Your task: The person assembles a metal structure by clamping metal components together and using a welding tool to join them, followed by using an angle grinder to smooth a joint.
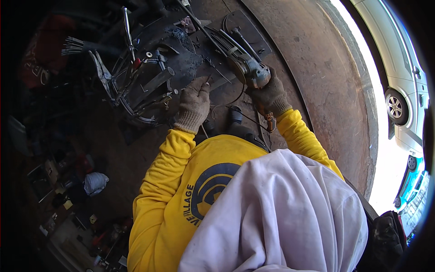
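Both my hands wear knitted work gloves. My left hand (195, 104) is closed over the dark metal work table (226, 86), its thumb against the fingers; something small may be between the tips, but I cannot make it out. My right hand (270, 96) grips the metal head of an angle grinder (247, 68), whose body points away from me across the table. A thin metal rod (219, 71) lies between the left hand and the grinder. Left of my left hand, locking pliers (103, 72) and several clamps hang on a rack (131, 110).
An orange-and-black tool (271, 122) is below my right hand, by a thin cable. Dark grit (181, 36) covers the table's far part. Brown floor (312, 50) extends right, toward a parked silver vehicle (389, 59). Cluttered items and a pale bundle (95, 183) lie at lower left.
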The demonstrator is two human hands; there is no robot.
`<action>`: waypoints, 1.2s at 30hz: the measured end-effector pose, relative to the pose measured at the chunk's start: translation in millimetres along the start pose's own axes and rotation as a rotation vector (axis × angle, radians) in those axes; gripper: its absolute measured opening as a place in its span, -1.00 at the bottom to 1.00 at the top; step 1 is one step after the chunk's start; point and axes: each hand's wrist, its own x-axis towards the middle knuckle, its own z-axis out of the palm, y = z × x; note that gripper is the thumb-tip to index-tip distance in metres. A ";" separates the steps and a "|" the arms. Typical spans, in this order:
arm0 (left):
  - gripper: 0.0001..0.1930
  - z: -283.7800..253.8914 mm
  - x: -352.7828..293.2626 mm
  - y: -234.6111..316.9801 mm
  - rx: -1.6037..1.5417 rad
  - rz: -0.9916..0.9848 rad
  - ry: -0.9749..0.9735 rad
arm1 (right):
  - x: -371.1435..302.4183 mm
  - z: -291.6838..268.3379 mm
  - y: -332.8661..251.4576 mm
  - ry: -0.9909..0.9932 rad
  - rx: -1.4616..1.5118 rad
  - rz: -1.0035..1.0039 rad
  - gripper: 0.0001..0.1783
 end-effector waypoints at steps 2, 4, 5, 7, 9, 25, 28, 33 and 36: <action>-0.70 -0.3 -0.3 3.0 0.043 -0.004 -0.008 | -4.6 0.2 -12.7 -0.008 -0.095 0.023 0.06; -0.70 -0.4 -2.3 5.6 0.084 -0.011 -0.005 | -4.4 7.5 -12.3 0.001 -0.078 0.006 0.05; -0.69 1.2 -2.8 10.3 0.062 -0.050 -0.026 | -4.3 8.9 -11.2 0.019 -0.065 -0.008 0.04; -0.68 3.9 -3.3 19.0 0.038 -0.089 -0.047 | -4.0 11.4 -5.1 0.033 -0.103 -0.053 0.03; -0.77 5.0 -3.3 27.7 -0.146 -0.243 -0.019 | -2.3 11.7 -5.0 0.046 -0.140 -0.097 0.03; -0.79 -6.3 -6.2 13.8 -0.130 -0.162 -0.023 | 0.4 12.0 -15.3 -0.013 -0.184 -0.003 0.05; -0.81 -11.0 -9.3 18.8 -0.057 -0.072 -0.038 | -2.2 11.0 -13.4 -0.006 -0.154 0.019 0.04; -0.82 -8.6 -7.9 5.6 0.061 0.032 0.031 | -1.8 9.2 11.2 0.014 -0.056 0.077 0.02; -0.87 -6.5 -3.6 10.2 -0.517 -0.195 0.025 | -6.4 5.2 14.7 0.017 -0.069 0.086 0.01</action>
